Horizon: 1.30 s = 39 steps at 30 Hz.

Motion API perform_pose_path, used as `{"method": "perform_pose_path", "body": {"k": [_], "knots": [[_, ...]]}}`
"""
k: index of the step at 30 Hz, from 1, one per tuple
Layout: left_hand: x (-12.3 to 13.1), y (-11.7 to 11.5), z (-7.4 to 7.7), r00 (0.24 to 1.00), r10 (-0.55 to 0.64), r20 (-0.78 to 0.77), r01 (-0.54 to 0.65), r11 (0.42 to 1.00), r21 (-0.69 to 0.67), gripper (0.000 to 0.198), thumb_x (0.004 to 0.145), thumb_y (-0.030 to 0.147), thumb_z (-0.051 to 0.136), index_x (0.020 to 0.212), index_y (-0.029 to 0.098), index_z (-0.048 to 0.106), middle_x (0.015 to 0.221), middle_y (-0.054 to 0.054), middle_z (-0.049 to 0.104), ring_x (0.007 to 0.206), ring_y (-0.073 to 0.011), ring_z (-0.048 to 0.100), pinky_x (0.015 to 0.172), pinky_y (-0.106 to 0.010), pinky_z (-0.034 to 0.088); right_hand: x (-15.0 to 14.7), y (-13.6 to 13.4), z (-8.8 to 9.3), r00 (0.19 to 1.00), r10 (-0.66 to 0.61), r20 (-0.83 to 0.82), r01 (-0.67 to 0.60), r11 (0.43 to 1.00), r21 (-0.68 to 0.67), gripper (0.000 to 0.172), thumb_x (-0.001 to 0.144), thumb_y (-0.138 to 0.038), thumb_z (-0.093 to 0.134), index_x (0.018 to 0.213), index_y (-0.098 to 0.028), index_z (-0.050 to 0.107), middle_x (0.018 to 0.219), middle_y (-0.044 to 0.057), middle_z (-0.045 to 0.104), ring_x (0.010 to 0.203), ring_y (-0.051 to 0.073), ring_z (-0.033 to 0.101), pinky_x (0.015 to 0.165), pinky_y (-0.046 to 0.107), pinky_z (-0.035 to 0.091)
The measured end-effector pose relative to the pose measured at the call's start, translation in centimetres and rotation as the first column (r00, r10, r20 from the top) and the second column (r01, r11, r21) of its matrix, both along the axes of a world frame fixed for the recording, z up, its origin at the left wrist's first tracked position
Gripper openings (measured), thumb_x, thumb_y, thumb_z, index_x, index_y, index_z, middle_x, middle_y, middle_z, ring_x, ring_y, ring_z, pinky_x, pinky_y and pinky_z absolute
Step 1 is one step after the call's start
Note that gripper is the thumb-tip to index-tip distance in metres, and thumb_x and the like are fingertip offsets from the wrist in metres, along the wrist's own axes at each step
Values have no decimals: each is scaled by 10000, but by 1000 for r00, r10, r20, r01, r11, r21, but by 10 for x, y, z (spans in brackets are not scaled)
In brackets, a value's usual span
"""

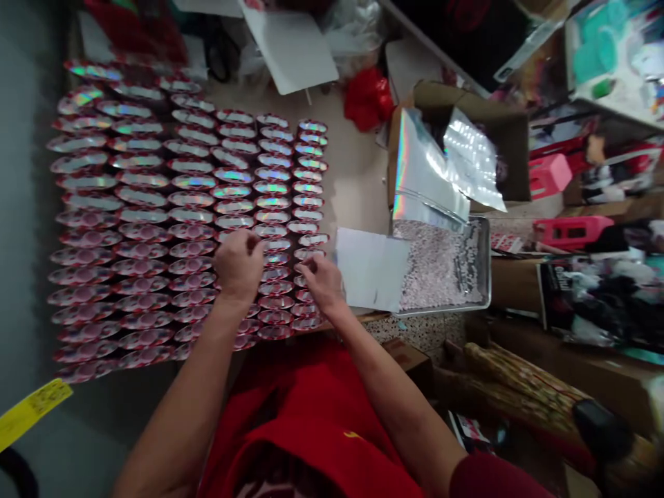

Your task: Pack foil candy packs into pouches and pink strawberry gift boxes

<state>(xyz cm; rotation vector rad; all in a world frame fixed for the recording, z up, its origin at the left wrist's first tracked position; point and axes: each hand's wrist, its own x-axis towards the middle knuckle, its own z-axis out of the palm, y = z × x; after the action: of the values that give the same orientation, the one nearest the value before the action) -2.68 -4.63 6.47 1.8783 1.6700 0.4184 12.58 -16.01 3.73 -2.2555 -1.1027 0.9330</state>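
Note:
Rows of open pouches [140, 180] with red edges and oval mouths stand packed in several columns. Some have shiny silver insides, while pinkish round pieces [142, 266] show in the nearer ones on the left. My left hand [239, 266] is closed, its fingers curled over the pouches of the middle columns; whatever it grips is hidden. At the rightmost column, my right hand [324, 282] has thumb and fingers pinched together above a pouch. Anything between those fingertips is too small to make out.
Right of the pouches lie a white sheet [366, 270] and a metal tray [487, 277] of small pale pellets. Silvery sheets [428, 173] lean over a cardboard box [511, 159] behind it. A red plastic bag [368, 99] sits at the back. Cluttered boxes fill the right side.

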Motion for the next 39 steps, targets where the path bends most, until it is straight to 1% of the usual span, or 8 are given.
{"method": "perform_pose_path", "body": {"k": [3, 6, 11, 16, 21, 27, 35, 39], "knots": [[113, -19, -4, 918, -389, 76, 391, 920, -10, 88, 942, 184, 656, 987, 222, 722, 1067, -89, 744, 1077, -277, 666, 999, -422, 500, 84, -51, -7, 973, -213, 86, 209, 976, 55, 151, 945, -345, 642, 935, -215, 718, 887, 37, 751, 804, 203, 662, 790, 303, 483], [215, -32, -30, 808, -587, 50, 589, 806, -57, 225, 926, 171, 685, 1138, 215, 745, 1238, -121, 727, 1228, -297, 616, 1054, -428, 473, 159, -87, -17, 909, -341, 239, 324, 940, 109, 206, 933, -283, 573, 1001, -177, 735, 963, 98, 746, 880, 237, 652, 865, 354, 508], [300, -34, -82, 692, -722, -22, 696, 674, -249, 326, 944, 192, 627, 1242, 226, 754, 1324, -142, 719, 1284, -322, 609, 1030, -447, 483, 230, -99, -33, 875, -220, 431, 189, 975, 113, 397, 914, -128, 482, 1226, -113, 728, 1188, 189, 690, 1119, 301, 597, 1023, 428, 472], [318, -30, -102, 658, -752, 34, 714, 610, -344, 320, 959, 209, 545, 1135, 215, 813, 1150, -104, 799, 1081, -278, 713, 898, -353, 520, 260, -75, -46, 895, 68, 441, -66, 998, -21, 468, 953, -101, 487, 1381, -136, 674, 1362, 175, 643, 1173, 322, 533, 1034, 432, 435], [318, -34, -105, 750, -640, 164, 647, 661, -380, 254, 892, 256, 635, 1042, 211, 836, 1026, -79, 816, 951, -254, 720, 813, -321, 504, 263, -69, -53, 872, 211, 441, -176, 977, -119, 408, 1019, -152, 473, 1383, -139, 658, 1338, 168, 664, 1167, 334, 500, 992, 443, 407], [312, -45, -102, 847, -529, 53, 488, 735, -472, 229, 911, 311, 639, 991, 208, 828, 929, -64, 804, 847, -216, 691, 739, -303, 468, 252, -100, -44, 839, 293, 459, -294, 953, -72, 384, 1038, -195, 517, 1402, -164, 635, 1389, 155, 664, 1219, 308, 503, 1055, 444, 339], [320, -60, -85, 858, -508, -71, 477, 841, -255, 248, 936, 237, 629, 1115, 210, 798, 1190, -124, 778, 1170, -300, 683, 1015, -391, 481, 250, -133, 27, 962, -36, 270, 31, 999, 21, 112, 962, -246, 629, 937, -221, 735, 893, 66, 730, 898, 236, 608, 885, 386, 378], [291, -82, -71, 951, -163, 262, 236, 931, -278, 306, 917, 407, 720, 1132, 196, 769, 1171, -122, 763, 1080, -254, 692, 1000, -374, 516, 239, -137, 70, 898, -374, -230, 400, 913, 76, 127, 914, -368, 681, 891, -247, 711, 721, -1, 651, 673, 181, 558, 686, 316, 428]]}}
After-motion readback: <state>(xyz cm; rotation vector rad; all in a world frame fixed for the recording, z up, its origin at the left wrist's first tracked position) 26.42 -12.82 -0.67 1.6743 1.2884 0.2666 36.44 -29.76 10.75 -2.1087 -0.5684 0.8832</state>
